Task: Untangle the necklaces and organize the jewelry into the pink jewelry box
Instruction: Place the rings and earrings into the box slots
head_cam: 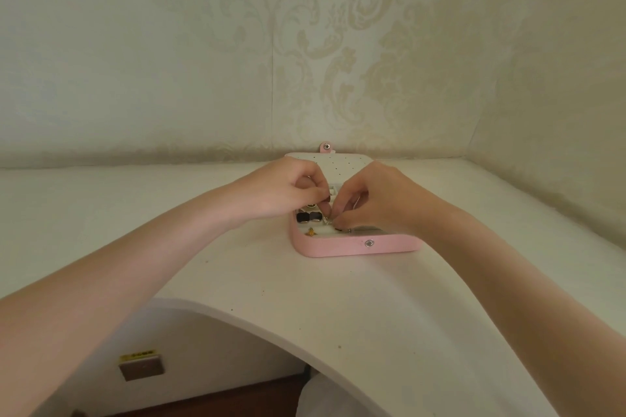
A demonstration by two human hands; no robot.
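1. Over the open pink jewelry box (338, 249), the left hand (281, 191) and right hand (372, 201) pinch a thin silvery chain (328, 221), apparently seating it inside.
2. Next move (a judgement): lower the chain without snagging the dark pieces (309, 217) just left of it.

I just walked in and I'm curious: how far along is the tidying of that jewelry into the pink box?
Partly done. The pink jewelry box lies open, and dark pieces and a small gold piece already sit inside. In hand: the left hand and right hand pinch a thin silvery chain over the box. Left: settling that chain and closing the lid. Whether it is still tangled is too small to tell.
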